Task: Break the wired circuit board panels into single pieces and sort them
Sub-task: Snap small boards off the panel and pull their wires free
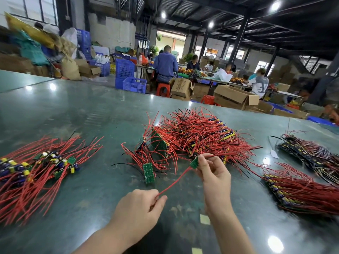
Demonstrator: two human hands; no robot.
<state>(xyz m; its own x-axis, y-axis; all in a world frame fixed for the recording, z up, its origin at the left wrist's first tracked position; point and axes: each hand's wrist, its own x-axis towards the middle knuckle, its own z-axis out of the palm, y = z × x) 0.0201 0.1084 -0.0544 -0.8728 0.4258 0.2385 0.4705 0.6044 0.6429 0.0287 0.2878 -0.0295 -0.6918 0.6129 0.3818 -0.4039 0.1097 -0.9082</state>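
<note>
On the green table (pixel 73 110), right hand (pixel 214 173) pinches a small board (pixel 194 162); left hand (pixel 139 208) apparently pinches its red wire (pixel 174 182).

Right hand (pixel 213 173) pinches a small green board (pixel 194 162); left hand (pixel 141 208) pinches the free end of its red wire (pixel 174 182), stretched between them. Single pieces (pixel 36 167) piled left on the green table (pixel 73 110); unbroken panels (pixel 192 136) heaped behind the hands.

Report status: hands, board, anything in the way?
Right hand pinches a single board. Left hand pinches its red wire, stretched between them. Wire pile just behind; nothing blocking.
</note>
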